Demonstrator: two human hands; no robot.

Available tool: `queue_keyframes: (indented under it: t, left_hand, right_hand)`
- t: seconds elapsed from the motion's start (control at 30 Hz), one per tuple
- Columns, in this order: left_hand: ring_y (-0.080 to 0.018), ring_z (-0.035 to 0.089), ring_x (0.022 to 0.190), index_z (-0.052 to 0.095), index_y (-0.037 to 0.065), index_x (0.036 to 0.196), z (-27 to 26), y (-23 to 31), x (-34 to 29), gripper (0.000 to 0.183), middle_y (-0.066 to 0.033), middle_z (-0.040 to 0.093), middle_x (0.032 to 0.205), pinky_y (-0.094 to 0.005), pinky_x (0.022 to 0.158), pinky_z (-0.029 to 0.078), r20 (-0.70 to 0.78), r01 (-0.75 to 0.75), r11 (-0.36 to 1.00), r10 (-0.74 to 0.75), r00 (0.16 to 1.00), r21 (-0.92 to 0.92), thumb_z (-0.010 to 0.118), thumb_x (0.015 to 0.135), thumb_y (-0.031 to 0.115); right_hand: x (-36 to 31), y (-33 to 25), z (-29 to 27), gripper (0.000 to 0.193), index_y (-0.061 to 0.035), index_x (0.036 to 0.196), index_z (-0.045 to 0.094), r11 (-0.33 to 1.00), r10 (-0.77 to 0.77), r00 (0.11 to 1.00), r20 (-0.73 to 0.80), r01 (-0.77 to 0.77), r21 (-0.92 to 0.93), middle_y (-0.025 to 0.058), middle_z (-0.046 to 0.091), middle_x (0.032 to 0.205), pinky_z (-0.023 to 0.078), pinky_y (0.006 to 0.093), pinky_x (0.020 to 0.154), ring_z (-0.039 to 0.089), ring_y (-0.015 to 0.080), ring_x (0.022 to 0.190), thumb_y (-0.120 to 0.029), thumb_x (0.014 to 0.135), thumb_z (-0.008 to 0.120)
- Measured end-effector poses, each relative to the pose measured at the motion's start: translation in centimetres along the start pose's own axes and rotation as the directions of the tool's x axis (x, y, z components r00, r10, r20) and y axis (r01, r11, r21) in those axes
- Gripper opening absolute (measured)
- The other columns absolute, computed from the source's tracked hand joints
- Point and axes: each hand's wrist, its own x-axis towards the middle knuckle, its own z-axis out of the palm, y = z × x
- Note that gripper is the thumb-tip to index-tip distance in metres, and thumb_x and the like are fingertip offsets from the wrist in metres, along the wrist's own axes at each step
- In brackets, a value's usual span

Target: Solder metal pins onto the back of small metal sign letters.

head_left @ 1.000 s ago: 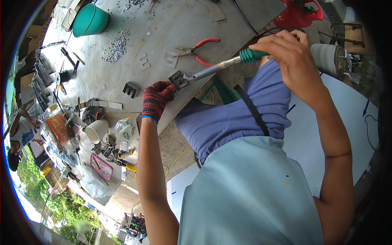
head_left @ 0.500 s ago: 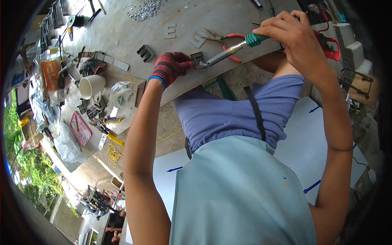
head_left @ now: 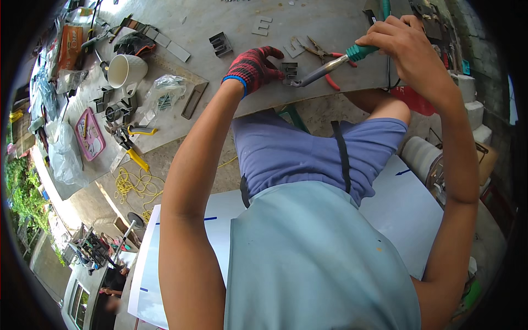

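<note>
Soldering iron (head_left: 330,67) slants down from raised right hand (head_left: 403,48).

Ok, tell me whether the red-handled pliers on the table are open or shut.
Open: the red-handled pliers lie with their two handles spread well apart and the tips of their jaws parted.

How near the tip of the green-handled soldering iron (head_left: 325,70) sits to the slotted metal piece (head_left: 290,68) is too small to tell; so is any contact from the gloved left hand (head_left: 254,67). The right hand (head_left: 399,47) hides the handle's rear. The iron covers part of the pliers (head_left: 323,54). The upper edge crops the table (head_left: 187,33); a person (head_left: 114,281), lower left, is blurred.
</note>
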Motion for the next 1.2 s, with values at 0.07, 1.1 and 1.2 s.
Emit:
queue_keyframes:
  t: [0.07,1.1,1.2]
  left_hand:
    - [-0.02,0.073,0.099,0.075,0.022,0.123,-0.1,-0.4,-0.1,0.046,-0.0042,0.079,0.109,-0.0353,0.089,0.057,-0.005,-0.017,1.0,0.017,1.0,0.003,0.087,0.079,0.028]
    - [-0.0316,0.064,0.119,0.058,0.009,0.139,7.4,0.0,-6.9,0.084,-0.0163,0.067,0.131,-0.0417,0.102,0.05,-0.523,0.009,0.998,0.024,0.852,0.059,0.089,0.073,0.049]
    - [-0.0338,0.057,0.126,0.059,0.009,0.136,11.0,-0.2,-7.2,0.087,-0.0172,0.061,0.136,-0.0474,0.106,0.045,-0.656,0.057,0.986,0.062,0.752,0.159,0.091,0.067,0.052]
  right_hand:
    - [-0.7,-0.4,-0.6,0.039,-0.0096,0.117,0.074,0.997,0.069,0.997,-0.035,-0.068,0.03,0.0039,0.069,0.107,0.039,0.0362,0.096,0.062,0.0232,0.103,0.009,0.087,0.056]
    - [-9.0,-6.5,9.2,0.04,0.0018,0.134,0.06,0.224,0.79,0.596,0.144,-0.499,0.837,0.005,0.064,0.101,0.048,0.026,0.082,0.057,0.0111,0.088,-0.021,0.102,0.066]
    - [-9.4,-6.6,8.8,0.039,0.0007,0.135,0.061,0.349,0.794,0.606,0.056,-0.528,0.774,0.0098,0.067,0.109,0.048,0.0295,0.093,0.061,0.0165,0.1,-0.019,0.102,0.066]
